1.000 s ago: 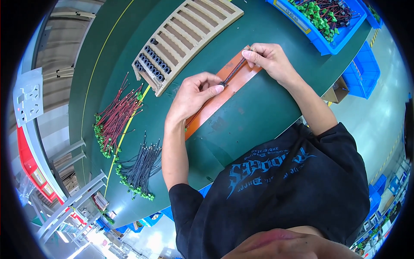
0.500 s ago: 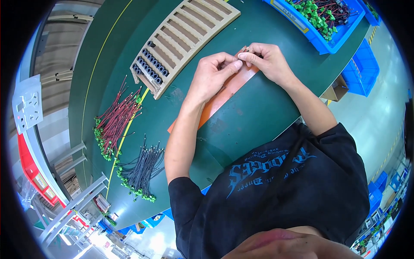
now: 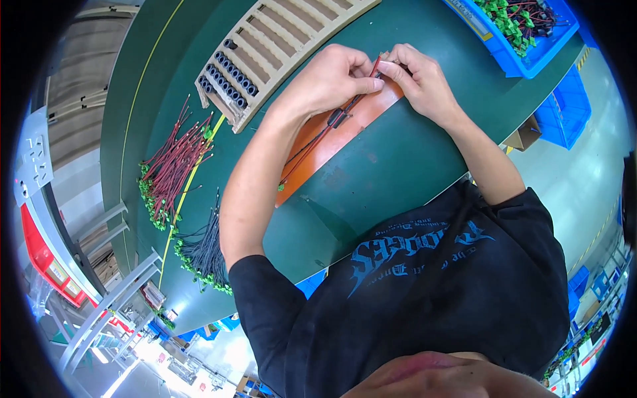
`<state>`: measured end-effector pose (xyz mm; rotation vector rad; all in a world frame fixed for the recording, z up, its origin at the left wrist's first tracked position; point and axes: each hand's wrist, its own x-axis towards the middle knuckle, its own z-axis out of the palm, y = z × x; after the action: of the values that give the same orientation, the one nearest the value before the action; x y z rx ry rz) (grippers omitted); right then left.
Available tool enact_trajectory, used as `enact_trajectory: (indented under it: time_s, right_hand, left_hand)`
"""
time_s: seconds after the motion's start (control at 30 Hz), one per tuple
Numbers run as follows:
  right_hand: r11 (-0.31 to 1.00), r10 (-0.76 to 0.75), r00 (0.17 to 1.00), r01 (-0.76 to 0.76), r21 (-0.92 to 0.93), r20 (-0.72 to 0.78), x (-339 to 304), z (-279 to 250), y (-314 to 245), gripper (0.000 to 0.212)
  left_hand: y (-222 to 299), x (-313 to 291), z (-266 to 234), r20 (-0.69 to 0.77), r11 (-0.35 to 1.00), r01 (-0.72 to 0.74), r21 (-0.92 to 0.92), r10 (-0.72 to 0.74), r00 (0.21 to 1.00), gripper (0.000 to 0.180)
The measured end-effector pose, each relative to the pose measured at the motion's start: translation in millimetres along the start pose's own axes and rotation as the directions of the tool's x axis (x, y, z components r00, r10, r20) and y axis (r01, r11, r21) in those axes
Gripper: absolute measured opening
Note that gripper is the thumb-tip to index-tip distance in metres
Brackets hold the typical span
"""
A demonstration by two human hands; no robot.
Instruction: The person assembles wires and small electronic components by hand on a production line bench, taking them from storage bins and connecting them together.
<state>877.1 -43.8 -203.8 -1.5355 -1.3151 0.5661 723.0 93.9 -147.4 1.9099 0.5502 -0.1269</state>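
Note:
My left hand (image 3: 338, 79) is closed, thumb and fingertips pinched on a thin red and black wire pair (image 3: 353, 103). Close by on the right, my right hand (image 3: 418, 83) pinches the same wires near their upper end; the exact tips are partly hidden by the fingers. A short black cylinder (image 3: 337, 118) sits around the wires just below my left hand. Farther down, the wires run over an orange strip-shaped board (image 3: 318, 158) toward a small green connector (image 3: 281, 186), partly behind my left forearm.
A beige slotted rack (image 3: 265, 63) holding several black hollow cylinders (image 3: 229, 76) stands at the far left. Bundles of red wires (image 3: 178, 159) and black wires (image 3: 207, 249) with green connectors lie left on the green table (image 3: 371, 192). A blue bin (image 3: 514, 63) of wired parts stands far right.
The wire pair with the black cylinder now shows below my left hand, over the orange board. Both hands have shifted slightly upward in view, my left forearm swinging left. The whole view has shifted slightly.

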Motion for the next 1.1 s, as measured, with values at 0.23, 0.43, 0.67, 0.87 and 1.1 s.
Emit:
enact_trajectory:
  time_s: [0.23, 0.43, 0.67, 0.87, 1.1]
  right_hand:
    - [1.000, -0.022, 1.000, 0.022, 0.015, -0.016, 13.7, 6.0, 26.5, 0.014]
    - [0.993, -0.114, 0.993, 0.113, -0.026, -0.033, 28.4, 6.1, 24.3, 0.013]
    - [0.996, -0.033, 0.995, 0.040, 0.086, -0.090, 4.4, 5.2, 13.4, 0.020]
    - [0.990, 0.012, 0.997, -0.002, 0.141, -0.071, -8.9, 2.1, 5.5, 0.023]
    - [0.996, -0.059, 0.997, 0.063, 0.057, -0.056, -5.4, 3.9, 1.9, 0.026]
  left_hand:
    - [-25.2, 28.6, 7.0, -0.025, 0.989, 0.079, -0.123, -0.083, 0.996, 0.023]
    - [-17.2, 26.5, 7.3, -0.193, 0.999, 0.040, -0.015, -0.042, 0.980, 0.019]
    - [1.9, -42.6, 22.4, -0.455, 0.993, -0.042, 0.107, 0.087, 0.886, 0.027]
    - [-19.5, -91.1, 81.7, -0.611, 1.000, -0.019, -0.002, 0.014, 0.792, 0.027]
    - [-38.6, -89.5, 89.6, -0.738, 0.915, -0.256, -0.313, -0.065, 0.671, 0.021]
